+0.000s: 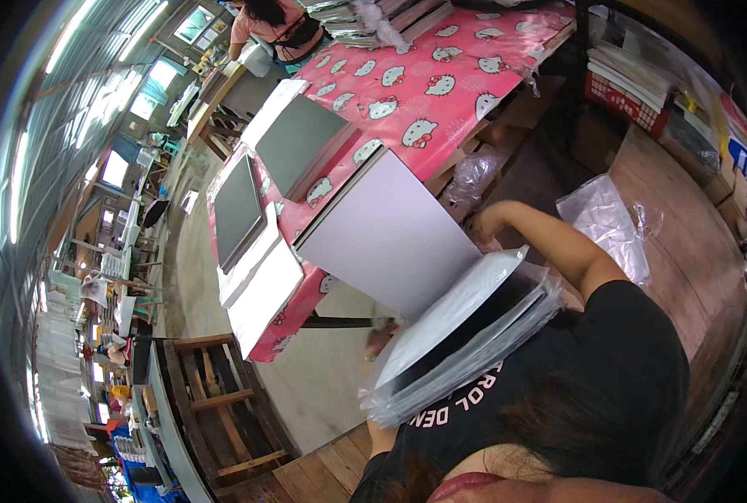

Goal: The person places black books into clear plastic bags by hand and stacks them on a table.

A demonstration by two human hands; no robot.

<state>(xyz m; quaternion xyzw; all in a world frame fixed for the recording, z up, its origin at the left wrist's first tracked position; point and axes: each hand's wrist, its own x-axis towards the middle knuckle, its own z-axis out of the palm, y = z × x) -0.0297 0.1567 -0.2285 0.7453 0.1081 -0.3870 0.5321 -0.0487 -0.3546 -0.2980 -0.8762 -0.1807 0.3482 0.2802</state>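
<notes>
A large flat white board (394, 230), perhaps a stack with a dark layer at its far edge, slants up from my body to the table's near side. My right hand (492, 225) is closed at its right edge, with the fingertips partly hidden. My left hand (379, 339) is beside its lower left corner, blurred and partly covered, so its fingers do not show clearly. Several clear plastic sleeves (474, 352) with white and dark sheets among them lie against my chest, between my forearms.
On the pink cartoon-cat tablecloth (428, 84) lie a dark-topped stack (302, 142), a dark panel (239, 214) and white sheets (266, 281). A wooden pallet (222, 402) stands left, a red basket (620, 101) and loose clear plastic (608, 222) right. Another person (277, 29) is beyond the table.
</notes>
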